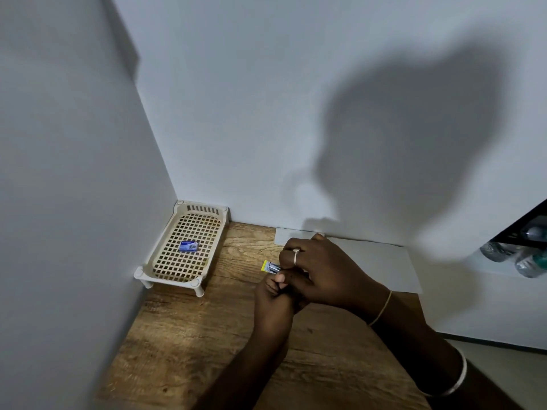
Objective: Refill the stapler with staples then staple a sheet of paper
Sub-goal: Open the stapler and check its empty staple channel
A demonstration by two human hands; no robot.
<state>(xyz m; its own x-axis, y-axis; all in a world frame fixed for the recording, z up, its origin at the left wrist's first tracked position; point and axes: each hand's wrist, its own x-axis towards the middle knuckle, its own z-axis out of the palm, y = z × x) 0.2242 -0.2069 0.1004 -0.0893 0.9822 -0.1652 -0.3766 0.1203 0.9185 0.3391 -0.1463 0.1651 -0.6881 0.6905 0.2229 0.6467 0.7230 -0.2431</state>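
Together, our two hands meet over the wooden surface [183, 335], close to the back wall. Our left hand [273, 303] comes up from below, its fingers [279, 281] curled shut around the lower part of a small stapler [270, 267]. Our right hand [321, 270] lies over it from the right, fingers bent and closed on the same stapler; a ring shows on one of them. Only the stapler's tip sticks out to the left of the hands: a yellow end and a silvery metal part. We cannot tell whether it is opened up or whether staples sit inside.

A sheet of paper [384, 264] lies flat on the surface just behind and to the right of the hands, its far edge along the wall. The right hand covers part of its near left corner.

In the left corner stands a cream lattice tray [165, 261] on short legs. A small blue staple box [188, 246] lies in its middle, well apart from the hands.

At far right, bottles [515, 255] show partly, blurred.
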